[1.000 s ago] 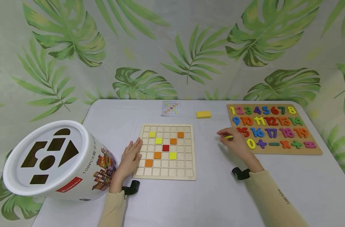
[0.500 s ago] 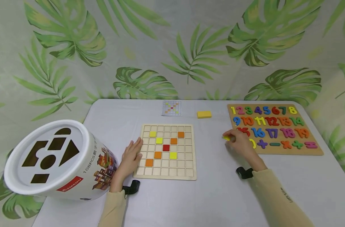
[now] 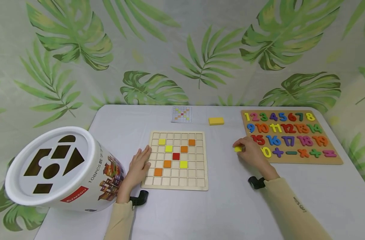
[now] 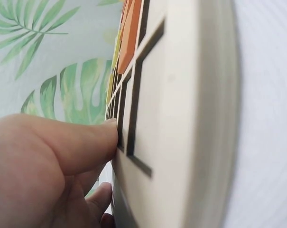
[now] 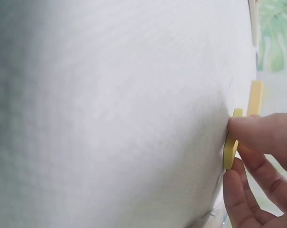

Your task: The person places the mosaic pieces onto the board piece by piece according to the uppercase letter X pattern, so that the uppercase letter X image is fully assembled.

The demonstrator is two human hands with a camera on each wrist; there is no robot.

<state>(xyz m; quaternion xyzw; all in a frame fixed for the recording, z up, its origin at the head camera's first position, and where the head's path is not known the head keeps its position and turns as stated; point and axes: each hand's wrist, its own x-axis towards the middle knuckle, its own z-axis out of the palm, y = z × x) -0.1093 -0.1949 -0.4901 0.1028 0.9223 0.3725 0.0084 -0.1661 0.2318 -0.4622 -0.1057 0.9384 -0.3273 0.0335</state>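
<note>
A light wooden grid board (image 3: 200,184) lies on the white table, with yellow, orange and red square tiles set in two crossing diagonals. Along its left edge rests my left hand (image 3: 138,166), fingers extended; in the left wrist view the thumb (image 4: 93,142) touches the board's rim. To the right of the board, my right hand (image 3: 253,154) pinches a yellow tile (image 3: 238,149) between thumb and fingers. In the right wrist view this tile (image 5: 230,149) is held close over the tablecloth, tilted on edge.
A number puzzle board (image 3: 293,157) lies right, just beyond the right hand. A small pattern card (image 3: 181,114) and a yellow block (image 3: 216,121) lie at the back. At the left stands a large white tub (image 3: 89,166) with shape holes in its lid.
My right hand shifted slightly right, then back a little left, and turned the yellow tile so more of its face shows. The left hand stayed on the board's edge.
</note>
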